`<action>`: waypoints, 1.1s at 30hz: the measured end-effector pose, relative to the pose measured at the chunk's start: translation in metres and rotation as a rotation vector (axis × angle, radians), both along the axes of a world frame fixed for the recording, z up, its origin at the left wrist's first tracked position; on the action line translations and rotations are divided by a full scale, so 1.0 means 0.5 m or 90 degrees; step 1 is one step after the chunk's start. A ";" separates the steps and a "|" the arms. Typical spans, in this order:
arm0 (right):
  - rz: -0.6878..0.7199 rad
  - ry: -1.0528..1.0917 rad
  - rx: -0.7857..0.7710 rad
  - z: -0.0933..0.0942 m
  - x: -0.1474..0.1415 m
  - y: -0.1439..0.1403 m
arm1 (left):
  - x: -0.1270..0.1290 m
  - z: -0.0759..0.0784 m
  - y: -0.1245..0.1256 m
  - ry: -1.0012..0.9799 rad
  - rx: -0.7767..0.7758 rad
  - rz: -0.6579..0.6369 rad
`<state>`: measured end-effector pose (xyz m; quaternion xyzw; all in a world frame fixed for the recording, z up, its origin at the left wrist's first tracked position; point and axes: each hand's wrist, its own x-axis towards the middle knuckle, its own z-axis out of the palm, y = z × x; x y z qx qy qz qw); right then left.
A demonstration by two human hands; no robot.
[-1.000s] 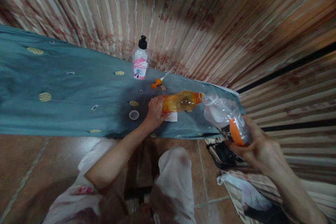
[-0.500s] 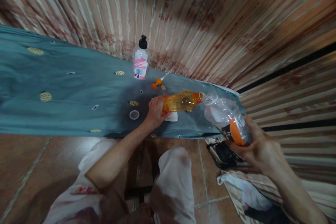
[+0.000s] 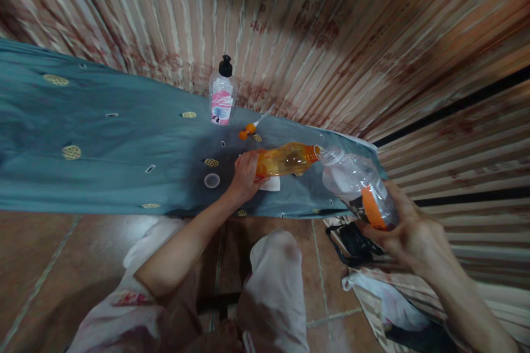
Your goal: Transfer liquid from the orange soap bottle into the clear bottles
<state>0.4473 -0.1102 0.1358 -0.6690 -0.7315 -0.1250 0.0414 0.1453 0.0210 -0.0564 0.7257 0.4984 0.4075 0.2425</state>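
Head view: my left hand (image 3: 245, 175) grips the orange bottle (image 3: 285, 159) tilted; my right hand (image 3: 408, 234) clasps the clear bottle (image 3: 356, 185), mouths touching for pouring.

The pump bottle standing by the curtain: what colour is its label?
Pink and white, on the clear plastic pump bottle with a black top; the head view shows it.

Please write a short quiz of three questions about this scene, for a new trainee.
1. True or false: the left hand holds the orange bottle tilted, its mouth toward the clear bottle.
2. Which hand grips the clear bottle? A) left B) right
3. Fill in: the pump bottle stands ____ on the blue cloth.

Key: 1 true; 2 B; 3 upright.
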 end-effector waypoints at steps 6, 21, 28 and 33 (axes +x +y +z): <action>0.001 -0.011 0.008 0.000 -0.003 0.000 | 0.000 -0.001 0.001 -0.009 0.014 -0.003; -0.010 -0.001 -0.011 0.001 -0.003 -0.002 | 0.000 -0.003 0.003 0.004 -0.005 -0.003; 0.023 -0.031 0.028 -0.006 0.001 0.000 | 0.000 0.000 0.001 -0.005 0.000 -0.007; 0.017 -0.027 0.022 -0.005 0.001 -0.003 | -0.001 0.006 0.000 0.000 -0.012 -0.006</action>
